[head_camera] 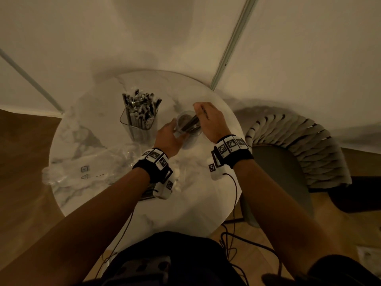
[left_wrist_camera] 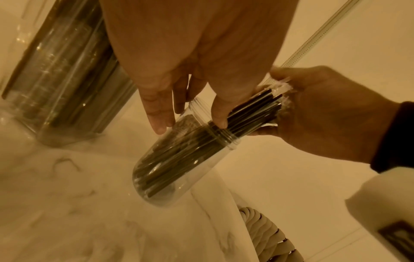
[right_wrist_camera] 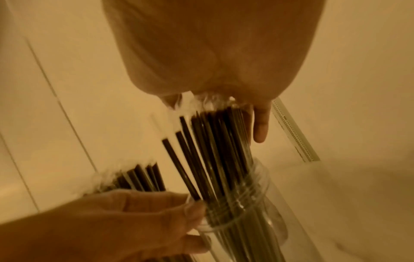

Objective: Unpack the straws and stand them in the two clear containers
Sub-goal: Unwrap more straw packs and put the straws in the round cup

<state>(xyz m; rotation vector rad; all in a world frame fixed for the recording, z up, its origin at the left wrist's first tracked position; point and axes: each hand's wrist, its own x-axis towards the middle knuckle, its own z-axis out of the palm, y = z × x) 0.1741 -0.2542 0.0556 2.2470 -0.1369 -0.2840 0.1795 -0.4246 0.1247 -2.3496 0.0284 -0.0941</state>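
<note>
On the round marble desk (head_camera: 191, 205), nearest the person at about 8 o'clock, lies crumpled clear packaging (head_camera: 82, 172), apparently emptied. Just past the wrists, at desk centre, the left hand (head_camera: 170, 139) has its fingers (left_wrist_camera: 158, 122) wrapped round the threaded neck of the round clear container (left_wrist_camera: 179, 170), steadying it on the desk. The right hand (head_camera: 208, 120) stands over that container's mouth, its fingers closed on the top of a bundle of dark straws (right_wrist_camera: 215, 141) whose lower ends already reach the container's bottom. Clear film shows at the bundle's upper end, under the palm. Beyond, at about 11 o'clock, the taller clear container (head_camera: 138, 122) stands upright and already full of straws. Judgement: the straws are light, thin and smooth, so they will tend to fan out and slip; grip the bundle near its top as one. The container is light and could tip, so holding it at the neck seems sound.
</note>
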